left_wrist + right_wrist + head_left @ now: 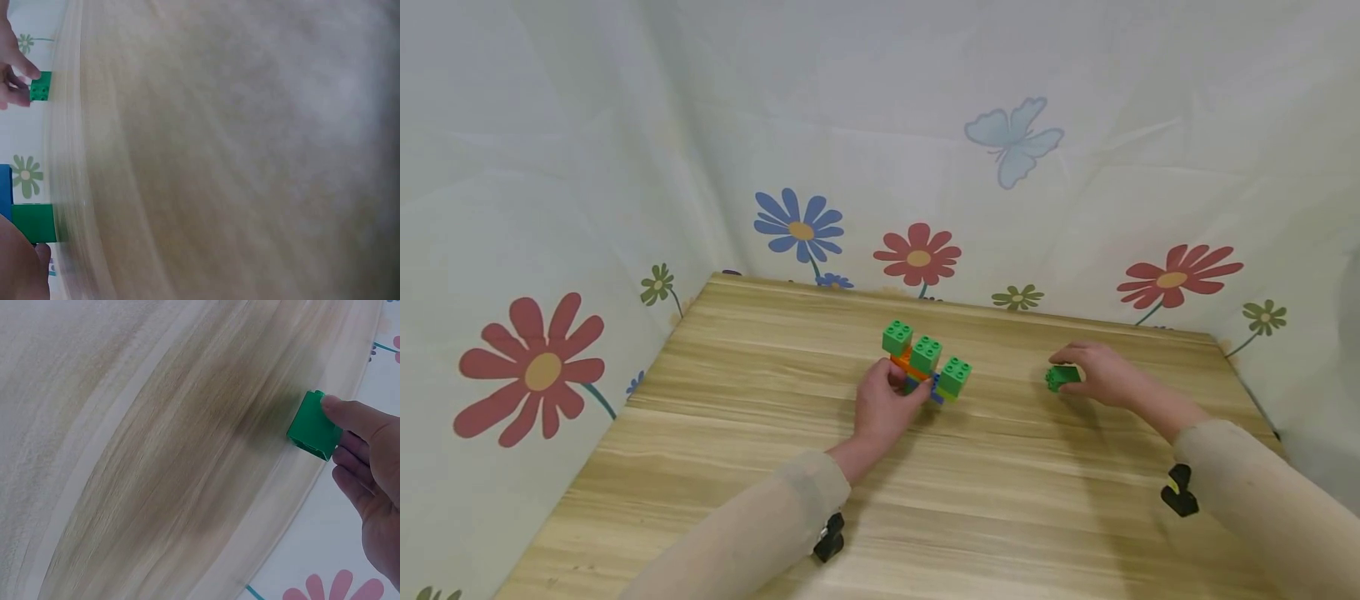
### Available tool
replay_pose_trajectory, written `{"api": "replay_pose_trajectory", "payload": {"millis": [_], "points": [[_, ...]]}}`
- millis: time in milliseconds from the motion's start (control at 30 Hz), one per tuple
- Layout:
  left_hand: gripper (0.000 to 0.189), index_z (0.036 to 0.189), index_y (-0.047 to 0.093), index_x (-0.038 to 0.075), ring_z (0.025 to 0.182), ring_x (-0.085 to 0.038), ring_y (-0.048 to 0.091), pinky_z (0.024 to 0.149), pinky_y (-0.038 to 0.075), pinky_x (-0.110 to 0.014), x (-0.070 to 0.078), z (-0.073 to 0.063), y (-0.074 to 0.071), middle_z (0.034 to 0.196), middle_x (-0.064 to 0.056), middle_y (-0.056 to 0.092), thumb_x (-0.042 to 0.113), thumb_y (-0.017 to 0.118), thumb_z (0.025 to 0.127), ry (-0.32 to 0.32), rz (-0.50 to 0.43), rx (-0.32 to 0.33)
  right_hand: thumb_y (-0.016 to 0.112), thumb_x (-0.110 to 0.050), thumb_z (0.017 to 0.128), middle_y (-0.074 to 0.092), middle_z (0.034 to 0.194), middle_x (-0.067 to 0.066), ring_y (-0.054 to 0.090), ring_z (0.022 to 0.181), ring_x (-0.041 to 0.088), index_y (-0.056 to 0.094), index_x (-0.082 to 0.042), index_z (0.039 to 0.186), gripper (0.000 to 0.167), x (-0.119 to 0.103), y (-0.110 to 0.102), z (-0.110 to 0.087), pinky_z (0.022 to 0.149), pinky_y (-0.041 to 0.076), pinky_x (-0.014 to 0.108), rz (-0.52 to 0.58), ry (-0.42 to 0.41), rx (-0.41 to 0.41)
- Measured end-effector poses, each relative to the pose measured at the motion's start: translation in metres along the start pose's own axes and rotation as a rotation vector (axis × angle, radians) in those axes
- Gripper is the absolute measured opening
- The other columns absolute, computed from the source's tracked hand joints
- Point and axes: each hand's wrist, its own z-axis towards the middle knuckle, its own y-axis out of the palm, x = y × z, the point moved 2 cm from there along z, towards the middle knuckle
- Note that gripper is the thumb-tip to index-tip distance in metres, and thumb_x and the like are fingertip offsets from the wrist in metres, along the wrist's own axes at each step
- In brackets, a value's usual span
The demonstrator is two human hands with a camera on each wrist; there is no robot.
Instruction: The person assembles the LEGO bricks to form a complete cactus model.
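My left hand (883,404) grips a toy-brick build (925,354) near the middle of the table. Three green bricks top the build, over orange, blue and yellow-green pieces; the fingers cover part of its lower side. In the left wrist view a green brick (34,223) and a blue piece (5,190) of it show beside the hand. Further right, my right hand (1108,375) pinches a single green brick (1063,379) between thumb and fingers, apart from the build. This brick (312,428) lies on its side in the grip, its studs turned left in the head view.
The wooden table (760,358) reaches back to a pale curtain (865,108) printed with flowers and a butterfly. More curtain hangs along the left side. Small black pieces (830,537) are attached at both sleeve cuffs.
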Motion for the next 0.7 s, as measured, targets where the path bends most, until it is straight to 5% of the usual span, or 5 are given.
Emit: {"api": "replay_pose_trajectory", "payload": {"millis": [267,700], "points": [[0.034,0.100,0.060,0.006,0.098,-0.020,0.066,0.089,0.062,-0.038,0.001,0.000,0.000,0.102,-0.005,0.066,0.022,0.087,0.090,0.004,-0.001,-0.002,0.088,-0.002,0.085,0.072,0.107,0.018,0.068,0.094,0.032,0.074,0.005,0.112,0.032,0.001,0.002,0.004,0.084,0.060,0.053,-0.007,-0.011,0.013],[0.034,0.102,0.060,0.002,0.100,-0.027,0.067,0.090,0.062,-0.041,0.001,-0.001,-0.001,0.104,-0.010,0.067,0.021,0.087,0.091,0.000,-0.018,-0.003,0.090,-0.006,0.085,0.075,0.104,0.011,0.072,0.095,0.028,0.075,0.001,0.111,0.030,-0.012,0.008,0.007,0.086,0.061,0.052,0.056,-0.008,0.074]]}}
